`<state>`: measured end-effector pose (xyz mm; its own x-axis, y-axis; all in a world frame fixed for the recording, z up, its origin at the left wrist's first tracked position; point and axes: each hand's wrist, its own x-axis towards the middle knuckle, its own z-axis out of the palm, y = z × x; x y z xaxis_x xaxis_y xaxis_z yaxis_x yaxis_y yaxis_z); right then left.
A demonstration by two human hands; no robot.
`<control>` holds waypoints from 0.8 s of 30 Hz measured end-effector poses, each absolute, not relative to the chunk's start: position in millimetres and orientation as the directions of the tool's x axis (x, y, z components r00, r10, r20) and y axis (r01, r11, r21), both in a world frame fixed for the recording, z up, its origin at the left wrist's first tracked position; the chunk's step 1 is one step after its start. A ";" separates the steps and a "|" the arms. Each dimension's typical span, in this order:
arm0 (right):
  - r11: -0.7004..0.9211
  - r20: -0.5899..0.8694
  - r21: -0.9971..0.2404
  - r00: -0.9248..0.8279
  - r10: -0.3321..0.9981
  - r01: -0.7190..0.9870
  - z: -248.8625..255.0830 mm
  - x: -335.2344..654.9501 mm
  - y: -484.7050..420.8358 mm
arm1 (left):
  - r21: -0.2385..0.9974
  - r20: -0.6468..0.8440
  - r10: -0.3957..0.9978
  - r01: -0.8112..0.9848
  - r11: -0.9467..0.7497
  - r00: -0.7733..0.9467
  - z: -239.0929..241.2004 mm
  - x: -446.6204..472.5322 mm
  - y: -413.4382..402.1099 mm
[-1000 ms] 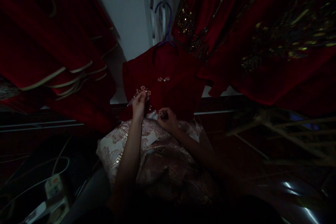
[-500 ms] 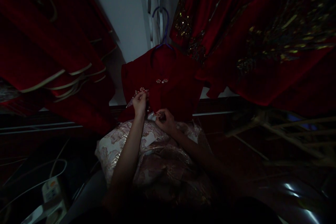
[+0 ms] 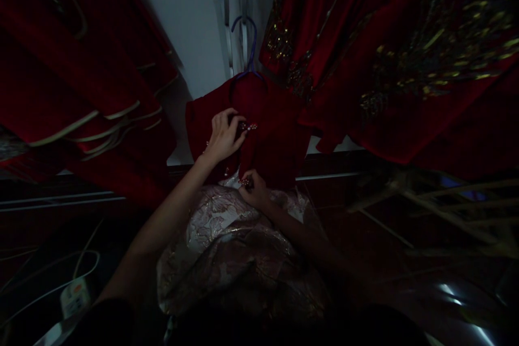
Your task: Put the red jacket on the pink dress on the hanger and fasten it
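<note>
A red garment point(image 3: 279, 135) hangs in front of me on a purple hanger point(image 3: 253, 43). On its chest is a beaded flower-shaped fastener point(image 3: 252, 127). My left hand point(image 3: 224, 138) reaches to this fastener, thumb and fingers apart, fingertips at its left end; whether they touch it I cannot tell. Lower down, at the garment's bottom edge, my right hand point(image 3: 254, 190) is closed on a beaded ornament point(image 3: 245, 181), part of which the fingers hide. Beneath both arms a shiny pink-and-white patterned cloth point(image 3: 219, 221) covers my lap.
Red clothes with pale trim point(image 3: 81, 113) hang at the left, and a red gown with gold sequins point(image 3: 430, 75) at the right. A wooden rack point(image 3: 441, 216) stands at the lower right. A power strip point(image 3: 75, 297) with white cables lies at the lower left. The light is dim.
My left hand has moved up and right from the garment's lower left side to the chest fastener, its fingers opening from a pinch. My right hand has stayed at the lower edge.
</note>
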<state>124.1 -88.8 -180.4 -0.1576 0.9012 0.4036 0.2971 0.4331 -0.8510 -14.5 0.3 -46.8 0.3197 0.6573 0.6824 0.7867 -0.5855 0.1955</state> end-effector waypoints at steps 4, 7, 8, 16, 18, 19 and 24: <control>0.440 0.408 -0.845 -0.166 0.898 0.305 -182.2 124.3 -87.7 | 0.063 0.623 0.611 0.748 -0.661 0.488 -29.4 -19.4 6.9; 0.450 0.415 -0.838 -0.174 0.893 0.309 -184.9 124.2 -86.7 | 0.015 0.569 0.569 0.684 -0.729 0.594 -19.8 -20.9 13.8; 0.450 0.414 -0.838 -0.176 0.893 0.309 -185.4 124.2 -86.6 | 0.008 0.551 0.559 0.666 -0.746 0.619 -17.6 -21.1 16.1; 0.565 0.553 -0.771 -0.130 0.823 0.294 -177.8 125.1 -92.2 | 0.065 0.526 0.563 0.629 -0.774 0.638 -18.2 -16.9 27.7; 0.612 0.613 -0.733 -0.102 0.783 0.297 -172.2 126.0 -93.1 | 0.059 0.528 0.547 0.614 -0.787 0.650 -18.9 -16.2 28.4; 0.628 0.636 -0.718 -0.082 0.767 0.301 -167.6 126.7 -92.5 | 0.051 0.526 0.538 0.607 -0.793 0.658 -18.6 -16.3 28.7; 0.626 0.678 -0.707 0.065 0.732 0.328 -114.2 127.7 -71.2 | 0.008 0.495 0.530 0.607 -0.795 0.688 -16.3 -20.6 33.1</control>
